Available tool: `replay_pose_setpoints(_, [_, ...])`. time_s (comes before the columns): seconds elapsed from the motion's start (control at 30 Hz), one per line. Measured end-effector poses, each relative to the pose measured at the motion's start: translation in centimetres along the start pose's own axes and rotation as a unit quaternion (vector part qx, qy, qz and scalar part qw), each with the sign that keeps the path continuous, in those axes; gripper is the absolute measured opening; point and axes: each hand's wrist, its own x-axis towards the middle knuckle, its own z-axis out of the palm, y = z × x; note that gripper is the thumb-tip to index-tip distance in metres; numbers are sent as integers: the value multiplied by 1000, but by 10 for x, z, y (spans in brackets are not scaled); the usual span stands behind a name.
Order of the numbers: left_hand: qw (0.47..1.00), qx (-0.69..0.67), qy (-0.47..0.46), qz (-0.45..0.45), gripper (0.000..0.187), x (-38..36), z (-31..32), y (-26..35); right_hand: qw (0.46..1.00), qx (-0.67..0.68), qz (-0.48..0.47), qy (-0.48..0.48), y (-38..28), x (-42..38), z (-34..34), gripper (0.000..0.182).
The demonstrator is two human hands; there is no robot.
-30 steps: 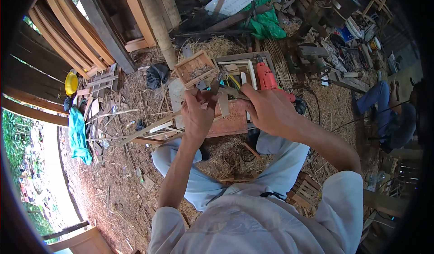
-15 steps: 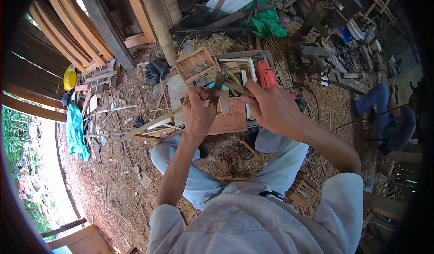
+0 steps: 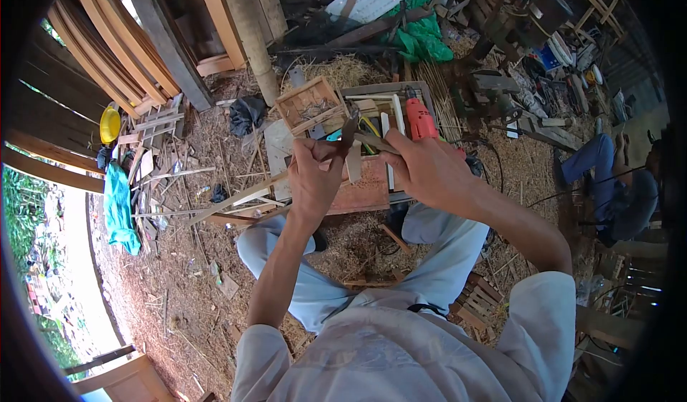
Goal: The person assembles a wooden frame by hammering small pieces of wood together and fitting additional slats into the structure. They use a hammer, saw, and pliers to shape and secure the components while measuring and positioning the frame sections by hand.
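My right hand (image 3: 436, 169) is closed around the handle of a hammer (image 3: 372, 141), whose dark head reaches across to the fingertips of my left hand. My left hand (image 3: 313, 176) is raised with its fingers curled in a pinch beside the hammer head; what lies between them is hidden. A long thin wooden strip (image 3: 240, 198) runs out to the left from behind my left wrist. Under both hands is a reddish wooden board (image 3: 360, 191). A small pale wood piece (image 3: 354, 162) shows between the hands.
A wooden box (image 3: 309, 106) of small metal pieces stands beyond my left hand. Past my right hand lies a red power drill (image 3: 421, 115) with a dark cord. A bamboo post (image 3: 254, 40) rises at the back left. At far right sits another person (image 3: 608, 180).
The hammer head has tilted and shifted slightly down beside my left fingertips. Both hands otherwise stay nearly in place.
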Motion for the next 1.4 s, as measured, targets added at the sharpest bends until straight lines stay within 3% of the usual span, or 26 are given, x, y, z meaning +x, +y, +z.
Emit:
replay_pose_setpoints(0.07, [1000,-12,-6,-16,42,4,0,2,998,23,-38,45,5,3,-2,25])
replay_pose_setpoints(0.27, [998,57,-11,-30,45,3,-1,-4,1000,1,-15,3,1,0,-3,24])
replay_pose_setpoints(0.37, [999,-32,-9,-36,45,1,2,-2,998,50,-16,17,-7,-1,-10,23])
replay_pose_setpoints(0.43, [996,66,-15,-51,44,-1,0,-6,1000,13,-21,8,0,-2,-1,23])
replay_pose_setpoints(0.53, [999,-5,-9,-44,43,1,1,1,999,8,-26,22,-4,-1,-6,23])
replay_pose_setpoints(0.6, [999,16,-11,-37,43,1,3,-3,998,43,-26,37,-4,-2,-6,23])
replay_pose_setpoints(0.67, [999,39,-12,-31,43,-3,2,-9,1000,5,-2,-21,-1,-2,0,23])
replay_pose_setpoints(0.77, [998,43,-11,-43,43,-1,2,-10,999,23,-29,25,-6,-2,-7,23])
replay_pose_setpoints(0.83, [999,40,-15,-13,40,-1,-1,2,1000,5,-20,3,-4,-2,-4,23])
replay_pose_setpoints(1.07, [1000,-2,0,-26,39,-2,-3,6,1000,4,6,-22,-7,-4,-6,24])
replay_pose_setpoints(1.13, [998,19,-7,-66,42,0,-1,1,1000,0,-8,-4,-5,-4,-3,25])
replay_pose_setpoints(1.23, [1000,6,-2,-23,39,3,-3,8,1000,14,-13,9,-7,-4,-7,25])
replay_pose_setpoints(1.3, [998,38,-5,-47,40,1,-3,6,999,43,-8,0,-7,-5,-4,25])
replay_pose_setpoints(1.37, [996,69,-7,-63,42,3,-3,3,999,-23,-18,20,0,-4,-2,25])
replay_pose_setpoints(1.4, [998,59,4,-21,41,3,-2,2,999,-26,-20,21,-1,-3,-4,25])
